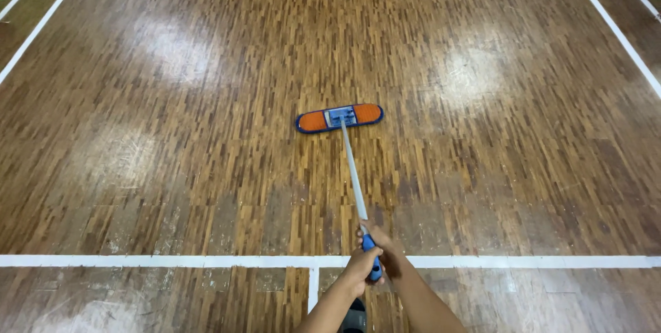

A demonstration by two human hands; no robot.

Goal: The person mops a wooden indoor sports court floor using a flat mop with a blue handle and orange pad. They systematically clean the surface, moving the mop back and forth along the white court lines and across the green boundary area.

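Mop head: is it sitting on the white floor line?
No, the mop head lies flat on bare wood well beyond the white line.

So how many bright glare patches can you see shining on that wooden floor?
3. One patch upper left, one upper right, and a fainter one at mid left, all beyond the mop head. More may lie outside the view.

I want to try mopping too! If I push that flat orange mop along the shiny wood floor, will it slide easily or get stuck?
The mop head is flat and wide, so it probably glides without tipping. The floor looks glossy, likely slippery. The thin pole looks stiff; both hands, left hand and right hand, grip it.
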